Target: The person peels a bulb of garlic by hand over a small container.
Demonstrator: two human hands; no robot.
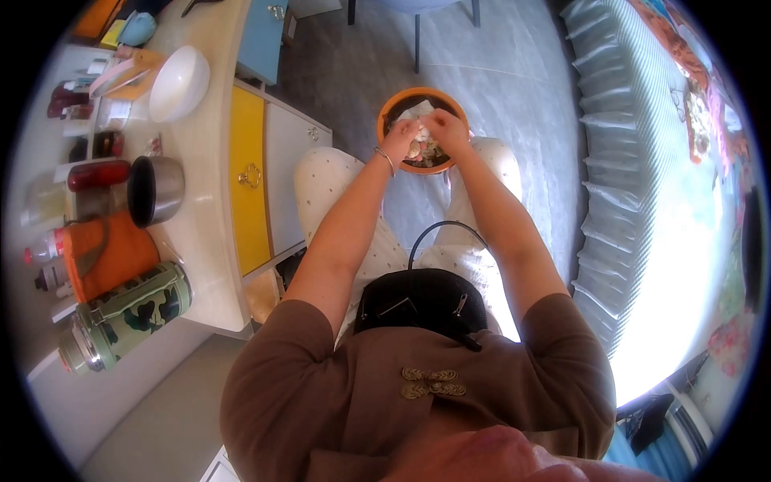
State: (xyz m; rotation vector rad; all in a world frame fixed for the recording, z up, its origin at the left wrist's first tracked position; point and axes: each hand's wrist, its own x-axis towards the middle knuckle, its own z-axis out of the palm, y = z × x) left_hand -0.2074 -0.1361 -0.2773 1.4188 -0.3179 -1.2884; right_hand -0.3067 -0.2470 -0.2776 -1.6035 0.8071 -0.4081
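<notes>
Both hands are close together over an orange-rimmed bin (388,103) on the floor between my knees. My left hand (398,141), with a bracelet at its wrist, is closed around a small pale, lumpy thing (417,147) whose kind I cannot make out. My right hand (446,128) comes in from the other side, fingers bent and pinched at the same pale thing; its fingertips are partly hidden. Below the hands, whitish and brownish scraps (418,111) lie inside the bin.
On the left, a counter (210,193) carries a white bowl (180,83), a steel pot (157,191), a camouflage flask (136,313) and an orange bag (112,253). A yellow cabinet door (247,181) is below. A bed with a ruffled cover (614,161) stands right. A black bag (419,301) rests on my lap.
</notes>
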